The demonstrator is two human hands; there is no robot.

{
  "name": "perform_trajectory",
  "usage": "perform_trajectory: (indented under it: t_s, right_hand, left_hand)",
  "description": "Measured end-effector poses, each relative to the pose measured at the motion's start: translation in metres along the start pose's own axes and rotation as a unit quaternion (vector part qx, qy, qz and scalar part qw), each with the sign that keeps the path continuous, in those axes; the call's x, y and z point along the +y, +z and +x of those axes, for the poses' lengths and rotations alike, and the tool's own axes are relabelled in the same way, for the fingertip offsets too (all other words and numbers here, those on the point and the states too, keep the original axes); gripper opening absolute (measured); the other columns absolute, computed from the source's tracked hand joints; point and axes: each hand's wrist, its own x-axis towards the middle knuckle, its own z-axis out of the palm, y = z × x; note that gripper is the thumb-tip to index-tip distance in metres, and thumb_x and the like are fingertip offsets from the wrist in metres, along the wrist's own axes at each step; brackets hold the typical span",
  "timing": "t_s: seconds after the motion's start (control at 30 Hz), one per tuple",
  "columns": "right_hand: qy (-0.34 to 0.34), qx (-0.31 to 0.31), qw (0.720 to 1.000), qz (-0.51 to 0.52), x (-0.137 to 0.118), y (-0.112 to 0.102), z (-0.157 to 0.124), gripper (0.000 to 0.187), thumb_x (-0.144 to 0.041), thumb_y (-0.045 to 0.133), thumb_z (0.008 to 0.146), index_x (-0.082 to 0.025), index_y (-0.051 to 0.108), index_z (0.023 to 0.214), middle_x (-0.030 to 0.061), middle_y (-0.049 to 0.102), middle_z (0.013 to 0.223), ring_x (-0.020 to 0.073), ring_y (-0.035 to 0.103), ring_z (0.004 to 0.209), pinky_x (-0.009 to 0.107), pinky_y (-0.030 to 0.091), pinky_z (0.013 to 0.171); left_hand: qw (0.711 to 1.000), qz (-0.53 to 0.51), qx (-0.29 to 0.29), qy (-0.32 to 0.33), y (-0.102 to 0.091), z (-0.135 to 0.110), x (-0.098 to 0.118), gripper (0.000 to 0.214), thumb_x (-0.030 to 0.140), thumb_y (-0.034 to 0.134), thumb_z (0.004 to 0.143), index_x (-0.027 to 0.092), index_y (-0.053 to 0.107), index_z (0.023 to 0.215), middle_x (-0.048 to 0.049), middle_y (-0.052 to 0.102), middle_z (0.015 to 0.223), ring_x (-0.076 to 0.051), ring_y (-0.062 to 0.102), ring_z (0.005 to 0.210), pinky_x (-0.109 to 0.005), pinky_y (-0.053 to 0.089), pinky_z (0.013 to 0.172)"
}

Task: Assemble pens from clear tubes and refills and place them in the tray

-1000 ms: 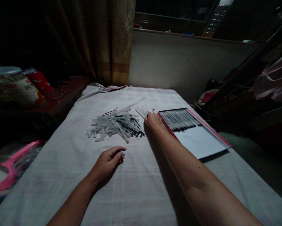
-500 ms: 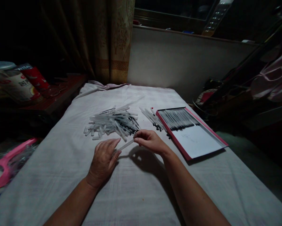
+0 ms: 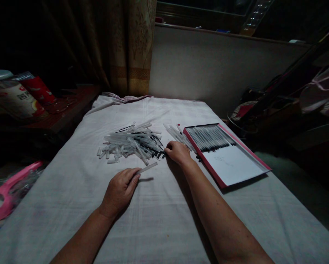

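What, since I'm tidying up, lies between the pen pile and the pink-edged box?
In the head view, a few loose pen tubes lie there, with the right hand also between pile and box.

On a worktop (image 3: pixel 153 227) spread with a pale checked cloth, a person's left hand (image 3: pixel 122 189) pinches a slim translucent tube (image 3: pixel 150 167), its free end pointing right. The right hand (image 3: pixel 177 151) reaches to the right edge of a jumbled pile of clear and black pen parts (image 3: pixel 131 141). Beyond that hand, loose pens (image 3: pixel 176 134) lie beside a shallow pink-sided box (image 3: pixel 241 165) holding a neat row of pens (image 3: pixel 209 137).
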Motion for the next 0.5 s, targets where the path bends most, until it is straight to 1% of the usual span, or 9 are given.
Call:
perform_trajectory:
  t_s: [0.1, 0.2, 0.27, 0.33, 0.4, 0.43, 0.47, 0.5]
  right_hand:
    - [0.002, -0.016, 0.998, -0.061, -0.011, -0.003, 0.001, 0.030, -0.027, 0.053, 0.091, -0.019, 0.073, 0.111, 0.0145, 0.074, 0.116, 0.0276, 0.069, 0.108, 0.032, 0.050, 0.083]
    - [0.009, -0.021, 0.996, -0.083, -0.015, -0.007, -0.001, 0.032, -0.020, 0.052, 0.090, -0.013, 0.071, 0.115, 0.0202, 0.072, 0.118, 0.0285, 0.069, 0.108, 0.032, 0.050, 0.084]
    - [0.022, -0.013, 0.996, -0.083, -0.010, -0.011, -0.004, 0.031, -0.021, 0.052, 0.090, -0.012, 0.071, 0.114, 0.0210, 0.073, 0.115, 0.0287, 0.069, 0.107, 0.033, 0.050, 0.083]
    - [0.027, 0.012, 0.998, -0.060, 0.002, -0.016, -0.010, 0.027, -0.023, 0.053, 0.090, -0.015, 0.073, 0.107, 0.0188, 0.075, 0.109, 0.0286, 0.070, 0.103, 0.033, 0.049, 0.082]
    - [0.016, 0.056, 0.998, 0.018, 0.017, -0.022, -0.017, 0.021, -0.024, 0.056, 0.087, -0.018, 0.075, 0.095, 0.0140, 0.076, 0.100, 0.0271, 0.070, 0.096, 0.034, 0.049, 0.081]
    - [0.010, 0.083, 0.993, 0.084, 0.025, -0.025, -0.020, 0.018, -0.023, 0.058, 0.084, -0.019, 0.074, 0.090, 0.0113, 0.077, 0.095, 0.0254, 0.070, 0.091, 0.033, 0.049, 0.079]
    - [0.005, 0.110, 0.980, 0.167, 0.032, -0.028, -0.022, 0.015, -0.024, 0.060, 0.082, -0.019, 0.073, 0.086, 0.0087, 0.076, 0.088, 0.0233, 0.069, 0.085, 0.032, 0.049, 0.076]
    - [0.000, 0.133, 0.957, 0.257, 0.038, -0.031, -0.025, 0.013, -0.026, 0.062, 0.079, -0.019, 0.072, 0.083, 0.0062, 0.074, 0.081, 0.0210, 0.068, 0.077, 0.031, 0.049, 0.072]
  left_hand:
    - [1.000, -0.007, -0.006, -0.006, 0.000, 0.001, 0.000, 0.032, 0.039, 0.049, 0.096, 0.021, 0.072, 0.109, -0.0089, 0.077, 0.099, -0.023, 0.071, 0.091, -0.034, 0.054, 0.084]
    - [1.000, -0.010, 0.001, -0.007, 0.000, 0.001, 0.000, 0.033, 0.040, 0.048, 0.097, 0.021, 0.072, 0.109, -0.0089, 0.077, 0.100, -0.023, 0.071, 0.092, -0.034, 0.054, 0.084]
    - [1.000, -0.014, 0.006, -0.009, 0.000, 0.001, 0.000, 0.033, 0.040, 0.048, 0.097, 0.021, 0.072, 0.109, -0.0086, 0.077, 0.102, -0.022, 0.071, 0.093, -0.033, 0.054, 0.085]
    - [1.000, -0.020, 0.011, -0.011, 0.001, 0.001, 0.000, 0.032, 0.039, 0.048, 0.097, 0.021, 0.071, 0.111, -0.0081, 0.076, 0.102, -0.022, 0.071, 0.093, -0.032, 0.054, 0.084]
    - [0.999, -0.024, 0.021, -0.014, 0.001, 0.001, -0.002, 0.032, 0.038, 0.048, 0.097, 0.021, 0.071, 0.112, -0.0078, 0.076, 0.102, -0.022, 0.070, 0.094, -0.033, 0.054, 0.085]
    - [0.999, -0.023, 0.029, -0.016, 0.000, 0.001, -0.003, 0.032, 0.038, 0.049, 0.096, 0.021, 0.071, 0.112, -0.0076, 0.076, 0.102, -0.022, 0.070, 0.095, -0.034, 0.054, 0.086]
    - [0.999, -0.021, 0.039, -0.020, 0.000, 0.001, -0.004, 0.031, 0.037, 0.049, 0.096, 0.022, 0.071, 0.111, -0.0075, 0.076, 0.103, -0.023, 0.069, 0.097, -0.035, 0.054, 0.088]
    - [0.998, -0.018, 0.049, -0.025, 0.000, 0.002, -0.006, 0.030, 0.036, 0.049, 0.095, 0.022, 0.071, 0.111, -0.0074, 0.075, 0.105, -0.023, 0.068, 0.099, -0.036, 0.053, 0.090]
